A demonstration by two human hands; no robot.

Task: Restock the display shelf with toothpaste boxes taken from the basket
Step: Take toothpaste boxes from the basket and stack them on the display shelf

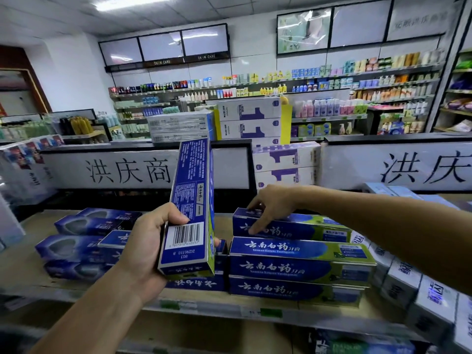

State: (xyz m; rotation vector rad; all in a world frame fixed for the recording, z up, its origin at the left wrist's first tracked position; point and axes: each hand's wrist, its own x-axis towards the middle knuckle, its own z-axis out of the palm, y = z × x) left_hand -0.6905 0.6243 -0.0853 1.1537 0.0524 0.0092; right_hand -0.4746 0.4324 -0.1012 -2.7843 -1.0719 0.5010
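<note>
My left hand [150, 241] grips a blue toothpaste box [190, 208] by its lower end and holds it upright above the display shelf [23, 272], barcode side toward me. My right hand [270, 204] reaches over a stack of blue-and-green toothpaste boxes [298, 261] on the shelf, its fingers pinching the left end of the top rear box [291, 226]. The basket is out of view.
Dark blue boxes [79, 241] lie stacked on the shelf's left side, white boxes [408, 284] on the right. White and purple boxes [283, 164] stand behind, beside a white sign panel [127, 169]. More stocked shelves line the far wall.
</note>
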